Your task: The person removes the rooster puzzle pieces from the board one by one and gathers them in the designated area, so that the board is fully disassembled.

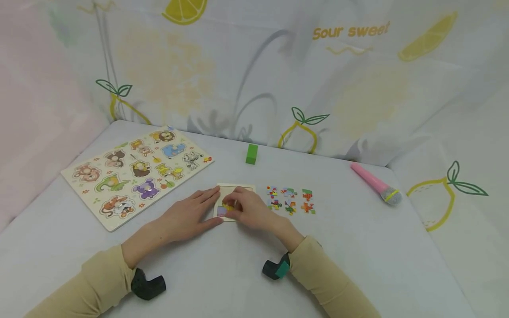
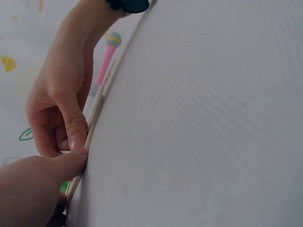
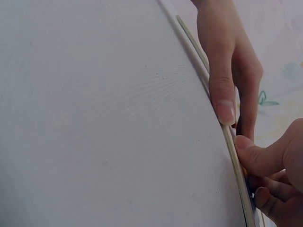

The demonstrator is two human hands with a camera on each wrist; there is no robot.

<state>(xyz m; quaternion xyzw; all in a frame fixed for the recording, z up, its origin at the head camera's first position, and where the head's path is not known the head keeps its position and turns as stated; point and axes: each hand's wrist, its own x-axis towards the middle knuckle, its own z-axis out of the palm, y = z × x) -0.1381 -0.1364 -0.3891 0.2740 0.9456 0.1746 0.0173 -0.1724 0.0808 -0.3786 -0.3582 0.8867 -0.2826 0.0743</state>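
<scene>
A small wooden puzzle tray (image 1: 225,191) lies flat in the middle of the table, with a purple piece (image 1: 221,212) in its lower left corner. My left hand (image 1: 187,216) rests along the tray's left side, its fingers straight and its thumb at the near edge. Over the tray, my right hand (image 1: 254,210) has curled fingers and pinches a small yellow jigsaw piece (image 1: 228,206), mostly covered by the fingers. In the right wrist view the right thumb (image 3: 260,158) is just inside the tray's edge. Right of the tray lie several loose jigsaw pieces (image 1: 290,206) in two rows.
A large animal puzzle board (image 1: 131,183) lies at the left. Behind the tray stands a green block (image 1: 252,154). At the right back is a pink toy microphone (image 1: 371,182). A lemon-printed cloth (image 1: 238,66) hangs behind the table.
</scene>
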